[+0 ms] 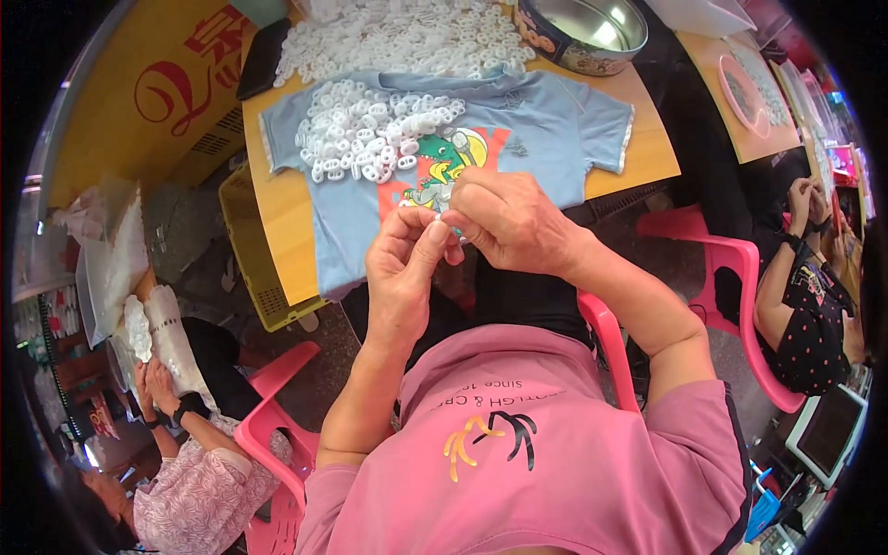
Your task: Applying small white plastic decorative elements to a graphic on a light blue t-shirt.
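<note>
Left hand [396, 268] and right hand [523, 222] pinching small white piece [441, 217] between fingertips, above blue T-shirt [555, 120]; they block part of its print. White pile [347, 139] on shirt, bigger heap [388, 42] and round tin [583, 63] beyond.

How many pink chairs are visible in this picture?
3. One pink chair is at the left; the second pink chair shows below the person's right arm; the third pink chair is at the right. Others may be hidden.

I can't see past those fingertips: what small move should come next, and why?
Perhaps ease the right hand back slightly while the left hand holds steady: their fingertips meet closely, mostly hiding anything between them, so parting them might show it.
</note>
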